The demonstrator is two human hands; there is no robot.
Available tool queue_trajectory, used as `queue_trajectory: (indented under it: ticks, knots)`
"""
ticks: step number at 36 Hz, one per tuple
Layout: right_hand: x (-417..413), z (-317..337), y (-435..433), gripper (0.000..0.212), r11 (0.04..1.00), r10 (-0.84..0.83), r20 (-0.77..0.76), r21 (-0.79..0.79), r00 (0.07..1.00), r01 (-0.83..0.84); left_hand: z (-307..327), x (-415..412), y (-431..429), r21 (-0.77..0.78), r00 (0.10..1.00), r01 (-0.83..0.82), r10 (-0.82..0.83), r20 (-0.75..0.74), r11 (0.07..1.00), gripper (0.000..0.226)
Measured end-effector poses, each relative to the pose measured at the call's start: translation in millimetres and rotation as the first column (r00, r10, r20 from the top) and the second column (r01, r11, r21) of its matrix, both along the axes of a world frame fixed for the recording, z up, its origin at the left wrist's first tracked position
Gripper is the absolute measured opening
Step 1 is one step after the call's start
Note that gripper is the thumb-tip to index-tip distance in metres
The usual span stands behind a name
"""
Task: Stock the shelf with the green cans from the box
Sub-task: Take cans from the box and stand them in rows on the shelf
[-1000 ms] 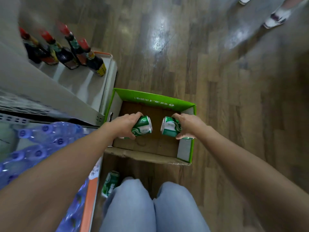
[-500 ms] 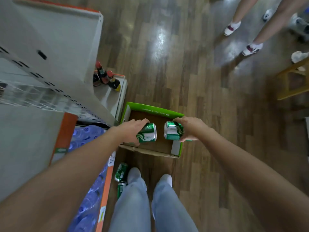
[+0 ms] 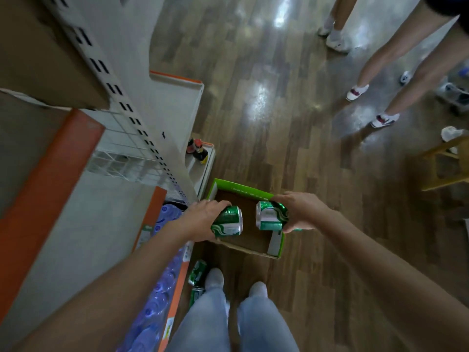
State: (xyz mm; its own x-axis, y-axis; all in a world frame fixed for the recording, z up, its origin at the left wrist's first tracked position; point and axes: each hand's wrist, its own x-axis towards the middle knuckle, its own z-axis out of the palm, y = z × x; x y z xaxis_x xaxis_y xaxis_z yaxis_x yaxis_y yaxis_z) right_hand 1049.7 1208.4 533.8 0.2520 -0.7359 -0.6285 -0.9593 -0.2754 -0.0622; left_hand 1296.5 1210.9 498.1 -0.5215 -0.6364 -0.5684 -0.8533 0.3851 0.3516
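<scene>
On the left, the grey shelf (image 3: 83, 237) with the orange edge shows no green can yet, so the stocking is not finished. Two loose cans (image 3: 198, 271) lie on the floor near the feet. The left hand (image 3: 203, 217) has its fingers curled around one green can (image 3: 228, 222), above the green cardboard box (image 3: 243, 192). The box seems empty, though the hands hide a part. A second green can (image 3: 270, 215) is gripped by the right hand (image 3: 302, 212). The white print on the box rim and the can labels is too blurred to read.
</scene>
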Motion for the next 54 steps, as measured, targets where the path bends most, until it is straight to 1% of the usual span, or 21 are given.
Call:
queue_trajectory:
  ticks: [5,10,13,18,21,25,29,34,38,42,47,51,54]
  knots:
    - [7.8,24.3,6.3,0.085,0.997,0.075,0.024,-0.038,0.997,-0.074,23.1,14.6,13.6,-0.018,0.996,-0.086,0.085,-0.033,0.996,0.093]
    - [7.9,40.1,3.3,0.085,0.985,0.163,0.046,-0.065,0.985,-0.160,44.0,22.5,27.1,-0.046,0.985,-0.173,0.172,-0.026,0.984,0.090]
    - [8.4,50.9,-3.7,0.086,0.975,0.210,0.065,-0.084,0.975,-0.205,58.8,23.9,35.2,-0.061,0.966,-0.257,0.253,-0.055,0.965,0.088]
    - [12.0,69.5,-17.6,0.086,0.941,0.328,0.074,-0.115,0.942,-0.319,76.4,24.8,53.2,-0.135,0.918,-0.396,0.387,-0.089,0.908,0.086]
    - [18.0,79.0,-24.5,0.086,0.900,0.426,0.078,-0.138,0.901,-0.414,86.1,24.4,69.5,-0.170,0.881,-0.473,0.457,-0.123,0.865,0.081]
    - [26.4,95.1,-31.0,0.081,0.843,0.527,0.125,-0.207,0.841,-0.497,99.8,23.6,92.3,-0.173,0.795,-0.605,0.582,-0.170,0.777,0.081]
    - [38.1,111.0,-34.1,0.081,0.771,0.629,0.143,-0.241,0.764,-0.589,120.5,21.2,116.4,-0.232,0.733,-0.679,0.664,-0.151,0.697,0.081]
    - [64.9,128.2,-34.4,0.083,0.702,0.710,0.208,-0.288,0.673,-0.652,141.7,30.2,150.5,-0.270,0.670,-0.732,0.734,-0.116,0.625,0.086]
    - [94.9,143.4,-28.2,0.088,0.651,0.758,0.232,-0.310,0.609,-0.693,159.7,42.6,177.4,-0.320,0.602,-0.781,0.783,-0.158,0.536,0.085]
    - [131.0,162.7,-14.6,0.085,0.558,0.829,0.216,-0.349,0.515,-0.753,174.7,59.8,206.6,-0.322,0.518,-0.834,0.837,-0.179,0.447,0.090]
    - [177.6,185.1,2.8,0.085,0.498,0.867,0.246,-0.368,0.434,-0.785,204.6,83.8,237.5,-0.309,0.427,-0.887,0.867,-0.257,0.345,0.088]
    - [210.4,198.4,11.0,0.088,0.458,0.887,0.258,-0.399,0.382,-0.794,228.5,101.5,257.2,-0.356,0.402,-0.888,0.866,-0.298,0.290,0.086]
    - [230.0,206.9,13.8,0.088,0.440,0.897,0.259,-0.428,0.359,-0.790,243.8,116.1,268.9,-0.378,0.388,-0.884,0.884,-0.260,0.276,0.089]
